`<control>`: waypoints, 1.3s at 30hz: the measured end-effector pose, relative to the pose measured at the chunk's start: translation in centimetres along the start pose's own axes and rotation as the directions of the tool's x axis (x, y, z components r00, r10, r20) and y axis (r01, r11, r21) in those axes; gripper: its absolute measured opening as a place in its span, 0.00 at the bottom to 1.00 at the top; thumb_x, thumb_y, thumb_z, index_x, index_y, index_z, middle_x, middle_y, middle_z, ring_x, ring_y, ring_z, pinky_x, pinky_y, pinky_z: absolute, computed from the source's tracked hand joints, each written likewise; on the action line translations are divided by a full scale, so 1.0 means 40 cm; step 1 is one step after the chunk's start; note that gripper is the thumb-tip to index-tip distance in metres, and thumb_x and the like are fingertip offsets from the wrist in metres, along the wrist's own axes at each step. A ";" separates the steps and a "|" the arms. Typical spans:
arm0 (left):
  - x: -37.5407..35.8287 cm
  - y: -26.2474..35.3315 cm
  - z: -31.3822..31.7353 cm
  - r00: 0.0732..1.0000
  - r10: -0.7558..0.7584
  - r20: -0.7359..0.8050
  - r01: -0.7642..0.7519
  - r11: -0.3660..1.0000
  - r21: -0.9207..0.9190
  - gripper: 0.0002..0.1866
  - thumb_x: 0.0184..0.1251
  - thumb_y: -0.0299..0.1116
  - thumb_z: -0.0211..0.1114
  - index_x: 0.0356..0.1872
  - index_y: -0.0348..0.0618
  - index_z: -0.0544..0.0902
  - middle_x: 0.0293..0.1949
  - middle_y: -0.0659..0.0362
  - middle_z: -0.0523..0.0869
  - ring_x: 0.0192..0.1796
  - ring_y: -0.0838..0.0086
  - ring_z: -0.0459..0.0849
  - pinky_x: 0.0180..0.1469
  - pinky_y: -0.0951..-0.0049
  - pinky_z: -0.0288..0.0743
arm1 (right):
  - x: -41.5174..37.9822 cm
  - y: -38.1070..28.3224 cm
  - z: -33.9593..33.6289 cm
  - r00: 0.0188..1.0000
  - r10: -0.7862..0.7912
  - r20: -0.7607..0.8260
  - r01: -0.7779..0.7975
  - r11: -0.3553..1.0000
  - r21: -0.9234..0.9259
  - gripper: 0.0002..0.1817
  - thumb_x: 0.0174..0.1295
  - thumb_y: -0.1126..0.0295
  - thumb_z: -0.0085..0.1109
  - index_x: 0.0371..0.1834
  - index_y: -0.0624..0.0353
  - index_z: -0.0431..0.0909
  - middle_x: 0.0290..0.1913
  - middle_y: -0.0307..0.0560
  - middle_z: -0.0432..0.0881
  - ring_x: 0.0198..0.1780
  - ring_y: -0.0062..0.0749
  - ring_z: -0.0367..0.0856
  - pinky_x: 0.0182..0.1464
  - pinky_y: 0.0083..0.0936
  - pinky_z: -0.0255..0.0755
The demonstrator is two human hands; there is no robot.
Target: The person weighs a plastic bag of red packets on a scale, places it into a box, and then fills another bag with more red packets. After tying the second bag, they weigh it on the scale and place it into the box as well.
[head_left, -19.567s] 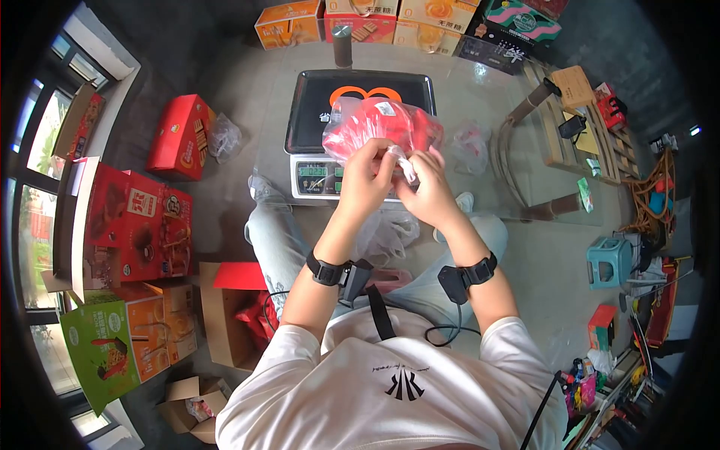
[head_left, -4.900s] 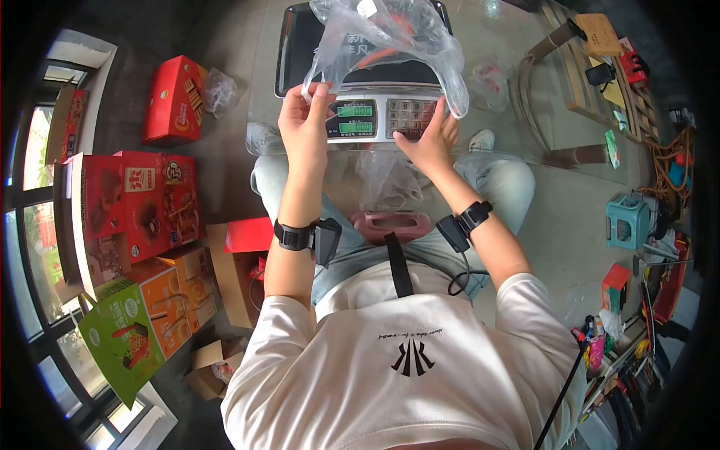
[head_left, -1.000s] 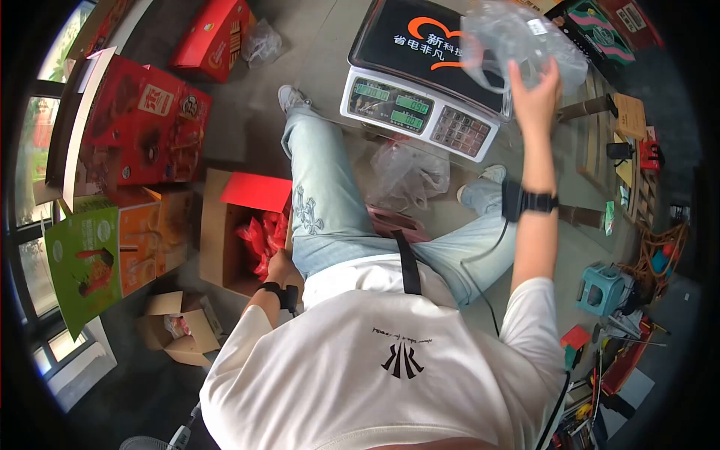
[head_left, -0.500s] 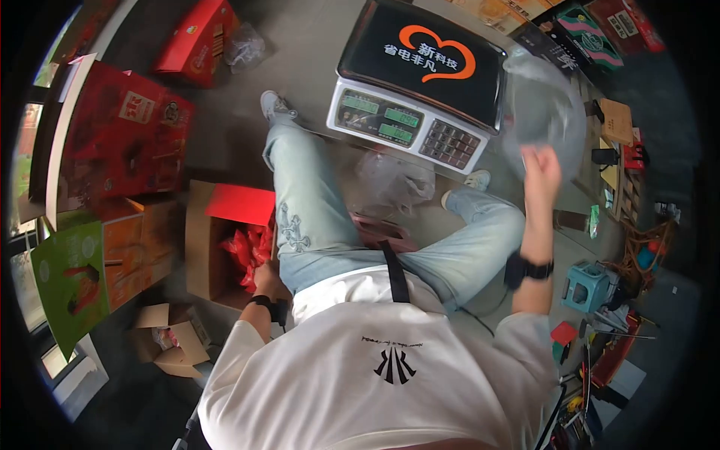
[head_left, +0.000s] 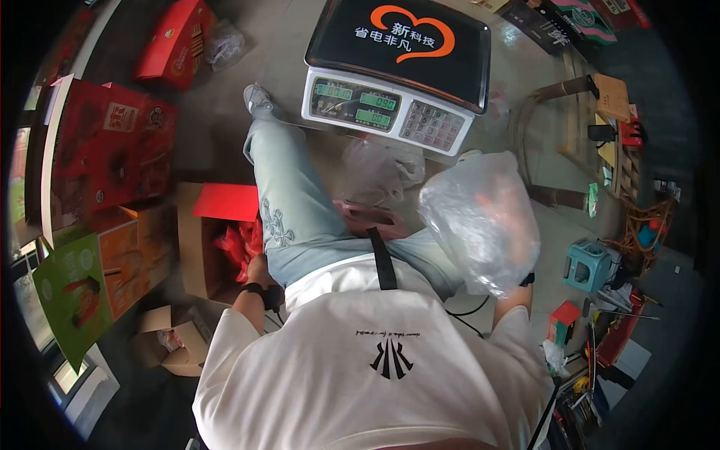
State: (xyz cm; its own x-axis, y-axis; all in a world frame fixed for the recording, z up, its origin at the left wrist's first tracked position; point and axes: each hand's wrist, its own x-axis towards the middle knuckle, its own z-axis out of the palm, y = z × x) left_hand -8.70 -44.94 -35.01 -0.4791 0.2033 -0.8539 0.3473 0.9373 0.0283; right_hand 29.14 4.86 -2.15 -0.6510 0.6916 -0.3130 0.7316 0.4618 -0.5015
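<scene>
A clear plastic bag [head_left: 469, 202] hangs in the air over my right thigh. My right hand [head_left: 511, 217] holds it and shows only as a blur through the film, so its separate fingers are hidden. By my left thigh, my left hand [head_left: 257, 268] is at the opening of a cardboard box [head_left: 193, 251], against shiny red plastic-wrapped packets [head_left: 238, 244]. Its fingertips are out of sight there. In front of me stands a scale [head_left: 390, 112] with a black plate and lit green displays.
Another clear bag [head_left: 382, 169] lies below the scale, near a pink object [head_left: 367, 217]. Red cartons [head_left: 112, 150] and a small open box [head_left: 180, 341] stand on the left. A blue plastic item [head_left: 587, 265] and tools [head_left: 592, 375] are on the right.
My right hand has brought the plastic bag from beside the scale down and toward my body, over my right thigh. My left hand stays at the box.
</scene>
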 end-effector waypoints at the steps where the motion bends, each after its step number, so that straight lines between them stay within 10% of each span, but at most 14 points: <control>1: -0.022 0.017 -0.010 0.998 -0.029 -0.050 0.026 0.998 -0.050 0.32 0.33 0.32 0.79 0.49 0.42 0.81 0.49 0.45 0.84 0.54 0.58 0.82 0.53 0.61 0.80 | 0.012 0.017 0.032 1.000 -0.022 0.000 0.022 0.975 -0.219 0.31 0.62 0.47 0.57 0.62 0.56 0.71 0.58 0.50 0.74 0.55 0.37 0.74 0.63 0.42 0.60; 4: 0.097 -0.065 0.073 0.990 -0.139 -0.041 0.127 0.969 -0.211 0.34 0.32 0.33 0.80 0.50 0.43 0.80 0.50 0.46 0.83 0.55 0.56 0.82 0.53 0.60 0.80 | 0.052 0.064 0.100 0.998 -0.064 0.021 0.066 0.872 -0.485 0.31 0.60 0.47 0.59 0.61 0.54 0.72 0.61 0.51 0.73 0.58 0.41 0.74 0.66 0.47 0.56; 6: 0.132 -0.090 0.102 0.931 -0.198 0.305 0.363 0.430 -0.827 0.31 0.42 0.39 0.76 0.53 0.44 0.79 0.53 0.47 0.82 0.55 0.55 0.82 0.54 0.59 0.78 | 0.058 0.080 0.144 0.984 -0.025 0.179 0.089 0.929 -0.358 0.31 0.57 0.47 0.60 0.60 0.51 0.73 0.60 0.50 0.74 0.60 0.45 0.72 0.68 0.53 0.49; 9: 0.335 -0.259 0.244 0.970 0.219 -0.105 -0.239 0.775 -0.585 0.28 0.57 0.48 0.65 0.57 0.46 0.76 0.55 0.49 0.81 0.54 0.56 0.81 0.57 0.58 0.75 | 0.057 0.100 0.213 0.922 -0.037 0.386 0.131 0.966 -0.221 0.30 0.54 0.49 0.61 0.59 0.48 0.74 0.57 0.49 0.77 0.61 0.47 0.72 0.69 0.57 0.48; 18: 0.036 0.010 -0.002 0.996 -0.066 0.061 0.044 0.950 0.310 0.39 0.32 0.26 0.82 0.55 0.44 0.76 0.54 0.48 0.82 0.55 0.61 0.83 0.53 0.63 0.80 | 0.136 0.150 0.134 0.954 -0.009 0.299 -0.161 0.829 0.536 0.19 0.63 0.70 0.52 0.58 0.55 0.73 0.51 0.47 0.81 0.49 0.30 0.80 0.50 0.29 0.73; 20: 0.320 -0.212 0.202 0.994 -0.036 0.098 0.044 0.995 -0.085 0.39 0.33 0.27 0.83 0.55 0.44 0.76 0.55 0.48 0.81 0.56 0.61 0.82 0.54 0.64 0.80 | 0.155 0.253 0.064 0.977 -0.170 -0.132 0.212 0.864 0.456 0.18 0.66 0.70 0.49 0.60 0.58 0.72 0.50 0.46 0.81 0.47 0.33 0.81 0.46 0.27 0.76; 21: 0.373 -0.251 0.232 0.993 -0.021 0.117 0.053 0.959 -0.277 0.39 0.33 0.27 0.83 0.55 0.45 0.76 0.55 0.48 0.81 0.56 0.61 0.82 0.54 0.64 0.80 | 0.184 0.284 -0.048 0.898 0.436 0.055 -0.214 0.325 0.921 0.18 0.67 0.71 0.49 0.59 0.61 0.72 0.50 0.46 0.80 0.46 0.32 0.82 0.46 0.28 0.78; 22: 0.362 -0.251 0.233 0.995 -0.050 0.084 0.072 0.957 -0.280 0.37 0.37 0.28 0.81 0.56 0.45 0.76 0.56 0.49 0.81 0.56 0.61 0.82 0.55 0.64 0.79 | 0.175 0.276 -0.094 0.868 0.490 -0.080 -0.075 0.289 0.954 0.19 0.67 0.68 0.50 0.59 0.63 0.72 0.51 0.47 0.80 0.46 0.33 0.82 0.47 0.31 0.78; 25: 0.293 -0.180 0.171 0.996 -0.092 0.017 0.094 0.954 -0.284 0.33 0.45 0.31 0.78 0.57 0.44 0.76 0.57 0.51 0.80 0.56 0.61 0.82 0.57 0.65 0.78 | 0.204 0.426 -0.120 0.803 0.577 -0.149 -0.114 0.395 0.912 0.21 0.69 0.64 0.49 0.62 0.62 0.72 0.55 0.47 0.78 0.50 0.33 0.80 0.52 0.27 0.75; 27: 0.380 -0.197 0.181 0.734 -0.452 0.508 0.549 0.834 -0.050 0.25 0.59 0.34 0.68 0.58 0.42 0.76 0.59 0.57 0.79 0.55 0.65 0.82 0.61 0.67 0.74 | 0.224 0.467 -0.064 0.894 0.444 -0.064 -0.036 0.214 0.976 0.22 0.69 0.63 0.50 0.63 0.60 0.70 0.57 0.45 0.77 0.53 0.33 0.78 0.57 0.25 0.70; 29: 0.228 -0.124 0.117 0.912 -0.265 0.312 0.409 0.579 -0.706 0.25 0.66 0.55 0.54 0.47 0.43 0.83 0.43 0.53 0.85 0.42 0.62 0.84 0.40 0.65 0.78 | 0.273 0.437 0.032 0.923 0.263 -0.282 0.018 0.701 0.713 0.24 0.69 0.61 0.51 0.65 0.59 0.68 0.60 0.45 0.75 0.57 0.34 0.74 0.61 0.29 0.66; 31: 0.259 -0.164 0.184 0.970 0.223 0.093 0.092 0.018 -0.996 0.24 0.71 0.49 0.50 0.55 0.43 0.79 0.49 0.54 0.84 0.48 0.63 0.82 0.49 0.66 0.76 | 0.384 0.592 0.142 0.992 0.018 -0.123 0.114 0.271 0.956 0.25 0.68 0.63 0.51 0.66 0.60 0.66 0.59 0.46 0.75 0.57 0.35 0.73 0.60 0.31 0.66; 33: 0.215 -0.148 0.156 0.953 0.289 0.091 0.097 -0.005 -0.995 0.22 0.74 0.45 0.46 0.59 0.43 0.75 0.53 0.54 0.82 0.53 0.64 0.80 0.56 0.66 0.73 | 0.490 0.681 0.273 0.972 0.088 -0.219 0.087 0.731 0.677 0.22 0.67 0.67 0.52 0.64 0.60 0.66 0.55 0.46 0.76 0.56 0.32 0.74 0.59 0.30 0.68; 39: 0.349 -0.244 0.218 0.944 -0.021 0.328 0.329 0.009 -0.944 0.22 0.55 0.38 0.69 0.48 0.34 0.80 0.50 0.43 0.83 0.52 0.55 0.83 0.50 0.60 0.79 | 0.467 0.363 0.312 0.742 -0.284 -0.607 0.397 0.916 0.056 0.20 0.64 0.68 0.55 0.59 0.58 0.69 0.52 0.49 0.77 0.56 0.37 0.74 0.61 0.34 0.68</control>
State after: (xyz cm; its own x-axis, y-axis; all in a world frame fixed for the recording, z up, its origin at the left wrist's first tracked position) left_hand -11.76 -53.72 -51.75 -0.1949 0.0797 -0.9776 -0.9157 0.3422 0.2105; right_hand 25.08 17.54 -25.34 -0.5680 0.7192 0.4003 0.4002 0.6663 -0.6292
